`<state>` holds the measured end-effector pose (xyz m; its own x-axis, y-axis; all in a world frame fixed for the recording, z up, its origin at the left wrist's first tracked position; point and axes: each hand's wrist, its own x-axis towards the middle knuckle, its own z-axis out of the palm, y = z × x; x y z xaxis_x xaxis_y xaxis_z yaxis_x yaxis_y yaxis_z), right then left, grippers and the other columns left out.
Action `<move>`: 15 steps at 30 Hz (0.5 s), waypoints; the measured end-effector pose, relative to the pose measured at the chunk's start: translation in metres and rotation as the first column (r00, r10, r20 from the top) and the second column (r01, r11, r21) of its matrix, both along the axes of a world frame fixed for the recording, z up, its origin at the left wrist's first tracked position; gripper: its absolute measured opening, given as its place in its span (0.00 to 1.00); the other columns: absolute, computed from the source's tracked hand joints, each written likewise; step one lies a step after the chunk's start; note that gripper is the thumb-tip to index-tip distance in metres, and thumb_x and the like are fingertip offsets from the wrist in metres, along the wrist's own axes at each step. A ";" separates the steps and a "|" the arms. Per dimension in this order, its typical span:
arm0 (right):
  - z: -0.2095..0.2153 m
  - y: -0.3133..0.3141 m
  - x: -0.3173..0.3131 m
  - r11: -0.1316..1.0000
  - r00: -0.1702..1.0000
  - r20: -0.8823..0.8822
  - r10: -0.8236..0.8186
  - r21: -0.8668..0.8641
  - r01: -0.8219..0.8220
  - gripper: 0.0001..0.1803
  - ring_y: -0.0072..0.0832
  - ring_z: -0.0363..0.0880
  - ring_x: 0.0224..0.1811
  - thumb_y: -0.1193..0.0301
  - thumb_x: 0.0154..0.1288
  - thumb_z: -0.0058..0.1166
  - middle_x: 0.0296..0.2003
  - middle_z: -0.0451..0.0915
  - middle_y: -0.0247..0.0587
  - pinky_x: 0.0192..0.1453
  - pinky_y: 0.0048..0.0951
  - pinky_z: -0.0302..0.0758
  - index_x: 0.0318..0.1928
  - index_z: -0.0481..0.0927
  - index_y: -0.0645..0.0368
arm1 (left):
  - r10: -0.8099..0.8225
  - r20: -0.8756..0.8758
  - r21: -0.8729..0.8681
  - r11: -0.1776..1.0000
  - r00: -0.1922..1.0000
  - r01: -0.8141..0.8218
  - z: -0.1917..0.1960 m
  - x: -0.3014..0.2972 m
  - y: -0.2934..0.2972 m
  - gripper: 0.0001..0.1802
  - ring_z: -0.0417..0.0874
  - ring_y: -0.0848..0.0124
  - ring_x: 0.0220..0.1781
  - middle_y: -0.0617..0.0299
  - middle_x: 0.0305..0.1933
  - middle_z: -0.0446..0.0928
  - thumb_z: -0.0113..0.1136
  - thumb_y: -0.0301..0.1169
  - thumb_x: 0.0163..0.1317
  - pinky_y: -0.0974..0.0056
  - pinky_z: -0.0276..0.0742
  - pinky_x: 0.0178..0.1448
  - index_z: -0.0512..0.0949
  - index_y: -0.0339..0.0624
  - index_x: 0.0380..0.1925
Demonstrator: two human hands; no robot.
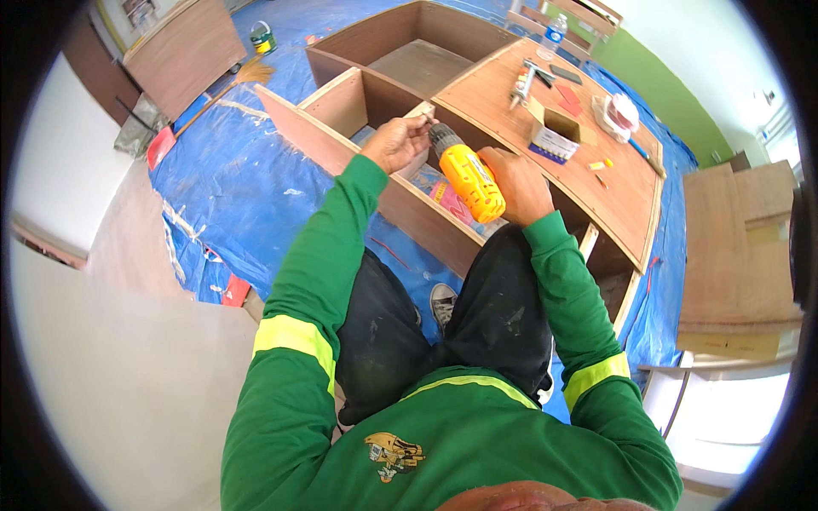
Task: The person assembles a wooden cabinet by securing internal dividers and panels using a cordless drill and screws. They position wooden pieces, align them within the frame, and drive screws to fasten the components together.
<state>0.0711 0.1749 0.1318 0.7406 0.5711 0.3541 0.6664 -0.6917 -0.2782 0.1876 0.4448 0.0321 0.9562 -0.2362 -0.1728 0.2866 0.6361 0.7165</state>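
Observation:
My right hand is wrapped round a yellow and black power drill, its chuck pointing up and left. Just ahead of the chuck, the fingers of my left hand are pinched together at the end of a wooden divider; whatever they hold is too small to make out. Both hands are over an open wooden cabinet frame with compartments. A pink and white package lies inside it, below the drill. To the right of the drill, an open small cardboard box stands on the plywood panel.
On the panel lie a caulking gun, a dark flat object, red sheets, a plastic bag and a water bottle. Blue sheeting covers the floor. A broom, red dustpan and paint can are far left.

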 end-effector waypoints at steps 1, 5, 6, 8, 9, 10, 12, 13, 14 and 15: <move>-0.006 0.002 0.004 1.000 1.000 -0.019 -0.001 0.000 0.001 0.17 0.55 0.87 0.47 0.65 0.63 0.66 0.42 0.87 0.53 0.51 0.51 0.82 0.50 0.82 0.58 | 0.002 0.008 -0.029 1.000 1.000 -0.002 -0.003 0.001 -0.004 0.13 0.88 0.60 0.56 0.54 0.51 0.86 0.60 0.26 0.78 0.51 0.85 0.67 0.80 0.34 0.58; -0.023 0.007 0.016 0.998 1.000 -0.007 0.003 0.067 -0.003 0.17 0.58 0.86 0.47 0.65 0.64 0.66 0.42 0.86 0.55 0.51 0.53 0.80 0.49 0.81 0.58 | 0.121 -0.041 -0.118 0.985 0.992 -0.125 0.004 0.010 -0.017 0.12 0.89 0.55 0.55 0.52 0.48 0.85 0.53 0.24 0.80 0.48 0.88 0.62 0.77 0.31 0.57; -0.023 0.008 0.017 0.996 1.000 -0.020 0.020 0.084 -0.019 0.17 0.59 0.86 0.48 0.65 0.63 0.67 0.43 0.86 0.56 0.51 0.54 0.80 0.50 0.81 0.58 | 0.155 -0.059 -0.103 0.982 0.986 -0.161 0.000 0.007 -0.018 0.13 0.88 0.55 0.57 0.50 0.50 0.84 0.52 0.25 0.81 0.49 0.86 0.66 0.77 0.30 0.57; -0.030 0.006 0.018 0.993 0.998 -0.052 0.023 0.116 -0.017 0.18 0.59 0.85 0.47 0.64 0.63 0.68 0.41 0.85 0.56 0.48 0.52 0.79 0.49 0.81 0.59 | 0.199 -0.088 -0.058 0.977 0.976 -0.205 0.001 0.004 -0.024 0.14 0.88 0.53 0.60 0.45 0.54 0.83 0.50 0.27 0.82 0.52 0.83 0.73 0.77 0.27 0.57; -0.034 0.005 0.018 0.991 0.997 -0.068 0.022 0.131 -0.013 0.18 0.59 0.84 0.46 0.64 0.63 0.68 0.40 0.84 0.57 0.47 0.51 0.78 0.48 0.81 0.60 | 0.196 -0.102 -0.065 0.977 0.975 -0.203 -0.001 0.000 -0.023 0.13 0.89 0.53 0.59 0.48 0.52 0.84 0.50 0.27 0.82 0.51 0.85 0.69 0.77 0.29 0.57; -0.033 0.006 0.016 0.989 0.996 -0.077 0.034 0.144 -0.022 0.18 0.59 0.85 0.46 0.64 0.63 0.68 0.40 0.85 0.56 0.48 0.51 0.79 0.47 0.81 0.60 | 0.186 -0.110 -0.069 0.979 0.976 -0.194 -0.002 -0.002 -0.023 0.13 0.89 0.53 0.57 0.50 0.49 0.84 0.50 0.26 0.82 0.51 0.87 0.65 0.76 0.30 0.58; -0.041 0.003 0.017 0.998 0.994 -0.100 0.036 0.059 -0.030 0.19 0.57 0.86 0.47 0.63 0.62 0.69 0.42 0.86 0.54 0.50 0.52 0.80 0.49 0.81 0.58 | 0.177 -0.125 -0.017 0.983 0.976 -0.181 -0.007 -0.007 -0.021 0.12 0.91 0.55 0.55 0.55 0.45 0.84 0.50 0.26 0.82 0.52 0.87 0.61 0.76 0.34 0.58; -0.041 0.003 0.016 0.999 0.993 -0.114 0.036 0.016 -0.034 0.19 0.56 0.87 0.47 0.63 0.62 0.69 0.43 0.87 0.53 0.50 0.52 0.81 0.50 0.81 0.57 | 0.184 -0.125 0.002 0.983 0.975 -0.185 -0.009 -0.010 -0.023 0.11 0.90 0.54 0.56 0.52 0.47 0.85 0.50 0.27 0.82 0.51 0.86 0.64 0.77 0.33 0.55; -0.038 0.004 0.012 1.000 0.991 -0.131 0.002 -0.022 -0.005 0.18 0.54 0.87 0.47 0.62 0.63 0.68 0.43 0.87 0.51 0.51 0.51 0.81 0.49 0.81 0.57 | 0.190 -0.126 0.021 0.982 0.974 -0.188 -0.011 -0.012 -0.025 0.10 0.89 0.54 0.57 0.49 0.49 0.85 0.50 0.27 0.82 0.51 0.85 0.67 0.78 0.32 0.52; -0.040 0.003 0.012 0.999 0.992 -0.124 -0.006 -0.034 0.002 0.18 0.53 0.87 0.47 0.62 0.63 0.68 0.43 0.87 0.50 0.51 0.51 0.80 0.49 0.81 0.57 | 0.194 -0.127 0.040 0.981 0.973 -0.190 -0.012 -0.012 -0.027 0.11 0.89 0.54 0.58 0.45 0.52 0.85 0.50 0.27 0.82 0.50 0.84 0.70 0.79 0.31 0.49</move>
